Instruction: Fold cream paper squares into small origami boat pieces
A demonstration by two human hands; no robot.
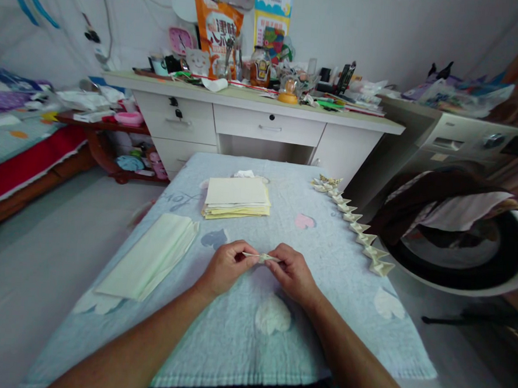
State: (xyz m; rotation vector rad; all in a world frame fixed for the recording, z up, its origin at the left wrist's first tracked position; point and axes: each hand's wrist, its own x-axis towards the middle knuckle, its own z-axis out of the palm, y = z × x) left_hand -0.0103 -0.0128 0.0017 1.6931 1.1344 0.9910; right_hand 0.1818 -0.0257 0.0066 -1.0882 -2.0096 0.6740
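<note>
From my head camera I look down on both my hands over a pale blue cloth [232, 339] printed with hearts. My left hand [229, 266] has its thumb and fingers pinched together on one end of a small folded paper piece [262, 258]; my right hand [293, 273] pinches the other end the same way. The piece lies between my fingertips, running sideways, its middle showing in the gap between my hands. I cannot tell whether it touches the cloth.

Beyond my left hand sits a stack of paper [238, 194], cream on top and yellower below, with a crumpled white bit [244, 174] just behind it. Nearer my left forearm, a long pale green paper bundle [147, 260] lies slanted on the cloth. To my right, a row of pointed folded paper pieces [358, 228] runs along the table's edge.

Farther off stands a white desk [269, 126] holding an orange bag [217, 33] and a jar [260, 68]. A washing machine [460, 133] stands at the right, dark cloth [433, 207] in its open mouth.
</note>
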